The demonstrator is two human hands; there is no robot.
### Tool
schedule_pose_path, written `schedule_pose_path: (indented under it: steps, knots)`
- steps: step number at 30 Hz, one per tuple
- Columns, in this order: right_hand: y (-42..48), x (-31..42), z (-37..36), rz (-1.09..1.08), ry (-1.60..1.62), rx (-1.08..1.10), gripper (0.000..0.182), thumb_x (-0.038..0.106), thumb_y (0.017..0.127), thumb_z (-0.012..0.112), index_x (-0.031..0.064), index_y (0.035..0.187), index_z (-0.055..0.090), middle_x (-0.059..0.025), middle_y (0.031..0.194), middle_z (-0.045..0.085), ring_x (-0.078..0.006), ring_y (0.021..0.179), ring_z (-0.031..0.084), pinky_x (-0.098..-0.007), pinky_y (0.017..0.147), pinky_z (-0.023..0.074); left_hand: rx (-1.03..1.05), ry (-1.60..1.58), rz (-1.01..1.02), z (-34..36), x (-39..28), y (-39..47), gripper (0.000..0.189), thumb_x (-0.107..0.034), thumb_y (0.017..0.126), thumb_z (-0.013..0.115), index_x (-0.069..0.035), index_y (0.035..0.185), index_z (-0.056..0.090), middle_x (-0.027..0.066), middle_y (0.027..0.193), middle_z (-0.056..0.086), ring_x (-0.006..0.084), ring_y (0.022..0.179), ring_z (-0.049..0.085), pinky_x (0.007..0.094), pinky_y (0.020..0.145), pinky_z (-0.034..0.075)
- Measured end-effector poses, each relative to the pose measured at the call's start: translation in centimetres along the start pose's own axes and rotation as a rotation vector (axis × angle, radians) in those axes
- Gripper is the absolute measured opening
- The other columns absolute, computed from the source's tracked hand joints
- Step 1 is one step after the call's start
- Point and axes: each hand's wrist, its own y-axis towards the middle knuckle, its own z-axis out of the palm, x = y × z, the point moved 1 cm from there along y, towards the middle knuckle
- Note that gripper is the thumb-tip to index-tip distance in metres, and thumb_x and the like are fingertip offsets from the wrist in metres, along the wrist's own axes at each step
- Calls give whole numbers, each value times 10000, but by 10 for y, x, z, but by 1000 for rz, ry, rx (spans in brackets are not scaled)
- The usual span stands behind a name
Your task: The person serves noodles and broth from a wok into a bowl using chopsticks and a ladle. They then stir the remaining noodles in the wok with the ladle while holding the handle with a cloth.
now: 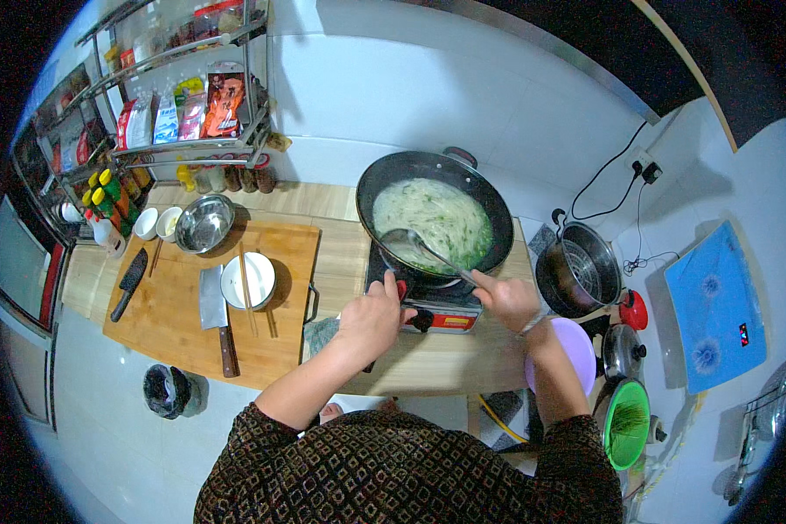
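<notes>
My right hand is closed around the handle of a metal ladle. The ladle's bowl dips into pale noodles with green leaves in broth. They fill the lower part of a black wok, which sits on a gas stove. At the wok's near side, my left hand is beside a red-and-black loop handle. Its index finger and thumb are spread on either side of that handle; the other fingers are hidden, so a grip cannot be confirmed. The stove's black knob lies just right of the thumb.
Left, a wooden cutting board carries a cleaver, a black knife, a steel bowl and a white bowl with chopsticks across it. Right stand a dark pot, a purple basin and a green basket.
</notes>
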Motion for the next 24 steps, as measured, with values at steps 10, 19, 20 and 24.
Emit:
schedule_pose_path:
  steps: [10,19,20,24]
  knots:
    - [71,6,69,167,-77,49,329,68,773,438,-24,1084,490,-174,683,615,-290,615,620,-381,514,502,148,35,-110,25,-7,11,459,-356,830,473,100,852,521,171,711,619,256,630,634,334,528,502]
    - [74,-42,67,258,-233,57,271,81,781,441,-33,1013,524,-161,691,620,-285,646,626,-366,546,509,-1,15,-113,37,-6,7,372,-355,830,470,1,733,518,146,614,592,282,561,611,374,492,480]
    - [67,-50,65,267,-252,77,255,80,783,439,-30,994,531,-161,697,621,-286,651,626,-367,553,509,3,17,-106,36,-7,7,370,-351,830,471,3,732,515,148,613,591,282,560,610,371,491,481]
    - [40,-45,24,295,-242,193,208,85,791,434,-12,935,548,-166,719,622,-290,669,625,-371,578,505,-1,27,-89,33,-6,7,362,-337,831,472,8,726,508,150,610,589,280,556,610,358,486,482]
